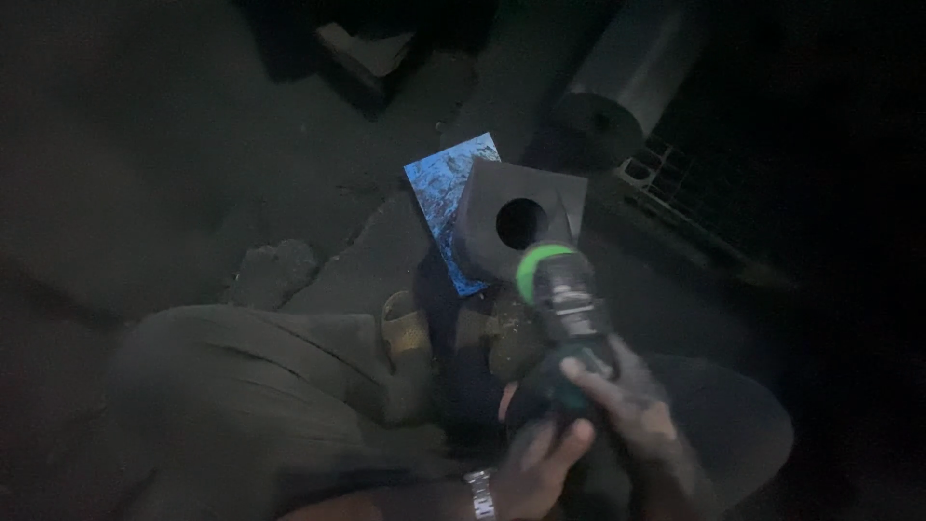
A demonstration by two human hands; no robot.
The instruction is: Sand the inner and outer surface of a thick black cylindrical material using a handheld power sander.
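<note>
The scene is a dim workshop floor (193,164) of dark, dusty concrete, cracked near its middle. On it lies a blue marbled sheet (439,188), and a dark square block (482,232) with a round hole rests partly on that sheet. Toward the floor's far edge lie a grey metal cylinder (627,72) and, beside it, a metal grating (666,183).

The power tool (564,304), dark with a green ring at its front, points at the block's hole, its tip just beside it. The right hand (627,405) wraps closed around the tool's body from above; the left hand (535,463), a metal watch (479,494) at its wrist, closes on the rear end from below.

The person's knees and sandalled feet (405,328) sit near the block. The right side is too dark to make out, and the lower edge cuts off the forearms.
</note>
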